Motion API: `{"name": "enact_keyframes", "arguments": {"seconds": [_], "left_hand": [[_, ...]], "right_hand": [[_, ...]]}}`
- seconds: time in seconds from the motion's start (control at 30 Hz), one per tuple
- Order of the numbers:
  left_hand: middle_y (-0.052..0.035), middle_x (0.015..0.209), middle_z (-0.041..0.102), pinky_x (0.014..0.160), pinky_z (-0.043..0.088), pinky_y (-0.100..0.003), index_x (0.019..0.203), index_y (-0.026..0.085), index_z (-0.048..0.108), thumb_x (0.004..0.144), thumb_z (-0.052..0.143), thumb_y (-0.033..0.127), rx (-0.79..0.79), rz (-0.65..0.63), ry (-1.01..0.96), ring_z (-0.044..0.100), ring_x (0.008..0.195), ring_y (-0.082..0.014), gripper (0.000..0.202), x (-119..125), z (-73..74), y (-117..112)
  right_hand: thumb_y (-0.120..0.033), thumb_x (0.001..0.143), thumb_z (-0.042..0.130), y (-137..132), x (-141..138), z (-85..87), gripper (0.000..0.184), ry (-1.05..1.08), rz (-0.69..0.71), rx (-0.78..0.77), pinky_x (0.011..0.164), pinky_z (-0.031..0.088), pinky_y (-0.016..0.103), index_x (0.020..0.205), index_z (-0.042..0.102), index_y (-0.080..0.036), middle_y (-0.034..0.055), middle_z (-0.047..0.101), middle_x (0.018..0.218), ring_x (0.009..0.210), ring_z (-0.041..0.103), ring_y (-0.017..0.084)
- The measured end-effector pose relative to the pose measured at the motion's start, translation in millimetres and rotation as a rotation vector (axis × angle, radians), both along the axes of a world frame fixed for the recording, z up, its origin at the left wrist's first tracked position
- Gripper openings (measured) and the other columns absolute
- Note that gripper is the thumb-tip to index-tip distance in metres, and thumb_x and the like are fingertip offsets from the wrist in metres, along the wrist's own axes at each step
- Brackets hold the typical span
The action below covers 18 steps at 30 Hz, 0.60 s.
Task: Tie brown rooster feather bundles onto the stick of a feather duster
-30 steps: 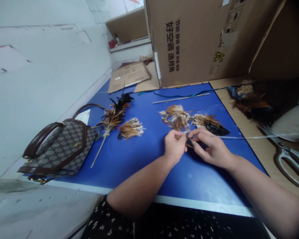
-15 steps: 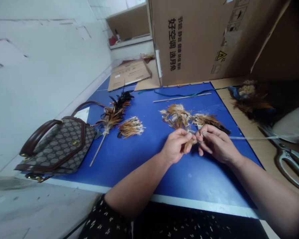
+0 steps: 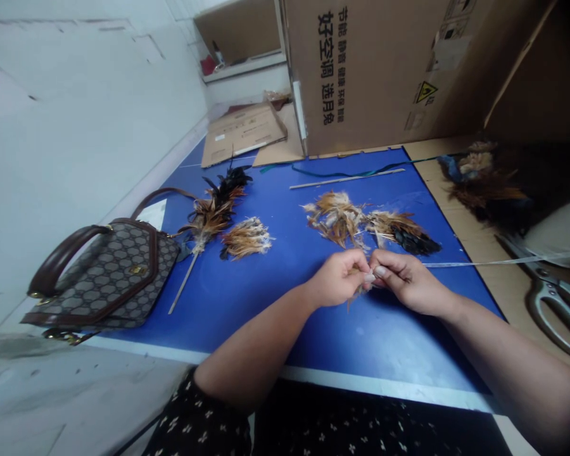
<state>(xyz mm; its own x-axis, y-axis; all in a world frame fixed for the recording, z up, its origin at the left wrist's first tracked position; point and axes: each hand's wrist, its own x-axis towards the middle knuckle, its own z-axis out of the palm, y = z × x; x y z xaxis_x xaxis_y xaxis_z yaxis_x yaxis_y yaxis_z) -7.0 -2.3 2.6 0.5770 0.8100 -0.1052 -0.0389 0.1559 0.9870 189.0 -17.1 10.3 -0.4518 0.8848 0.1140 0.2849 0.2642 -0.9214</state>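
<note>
A: Where is the feather tuft?
B: At the fingertips, above the blue table. Only brown ends show, pointing down.

A: Fingers?
B: Left hand: thumb and fingers pinched together, no gap, tuft poking out beneath. Right hand: fingers curled, thumb drawn in against them, tips meeting the left's. Whether they grip quill, the pale strip or nothing, cannot tell; the knuckles hide it.

A: The strip's run?
B: Out from behind the right hand, rightward past the table edge, toward the scissors.

A: Handling?
B: Judged by eye: tuft very light, soft, easily bent; quill probably thin and stiffer. Fragile, so a hard pinch would crush the barbs. Best hold: quill end, thumb against forefinger, tips only. Fluff alone would likely slip. Strip looks thin, limp, perhaps slick.

A: Nearby?
B: Loose feather pile beyond the left hand; brown-and-black bunch beyond the right, just beside the pile.
</note>
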Motion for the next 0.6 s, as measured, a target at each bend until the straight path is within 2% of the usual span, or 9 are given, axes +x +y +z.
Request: {"name": "enact_keyframes", "arguments": {"seconds": [0.23, 0.47, 0.6], "left_hand": [[0.0005, 0.072, 0.066, 0.056, 0.04, -0.02, 0.082, 0.018, 0.056, 0.083, 0.061, 0.017, 0.245, 0.007, 0.221, 0.053, 0.056, -0.0085, 0.005, -4.0, -9.9, 1.0], [-0.0002, 0.077, 0.068, 0.062, 0.044, -0.023, 0.08, 0.02, 0.056, 0.08, 0.059, 0.012, 0.452, 0.008, 0.397, 0.059, 0.065, -0.0124, 0.009, -5.7, -1.6, 0.6], [0.0002, 0.074, 0.067, 0.061, 0.043, -0.024, 0.079, 0.02, 0.057, 0.079, 0.06, 0.012, 0.469, 0.007, 0.421, 0.058, 0.063, -0.0126, 0.009, -5.7, -0.4, -0.5]], "right_hand": [[-0.02, 0.093, 0.051, -2.7, -5.5, -0.8, 0.017, -0.026, 0.016, 0.056, 0.061, 0.04, 0.023, 0.076, 0.049, -0.021, -0.002, 0.056, 0.07, 0.065, 0.049, 0.013], [-0.015, 0.087, 0.051, -2.5, -6.4, -2.0, 0.017, -0.054, 0.033, 0.071, 0.06, 0.038, 0.022, 0.073, 0.044, -0.021, -0.0032, 0.051, 0.068, 0.064, 0.047, 0.012], [-0.016, 0.087, 0.051, -2.1, -7.7, -0.1, 0.019, -0.059, 0.045, 0.062, 0.059, 0.038, 0.023, 0.071, 0.042, -0.022, -0.0035, 0.046, 0.067, 0.064, 0.045, 0.012]]}}
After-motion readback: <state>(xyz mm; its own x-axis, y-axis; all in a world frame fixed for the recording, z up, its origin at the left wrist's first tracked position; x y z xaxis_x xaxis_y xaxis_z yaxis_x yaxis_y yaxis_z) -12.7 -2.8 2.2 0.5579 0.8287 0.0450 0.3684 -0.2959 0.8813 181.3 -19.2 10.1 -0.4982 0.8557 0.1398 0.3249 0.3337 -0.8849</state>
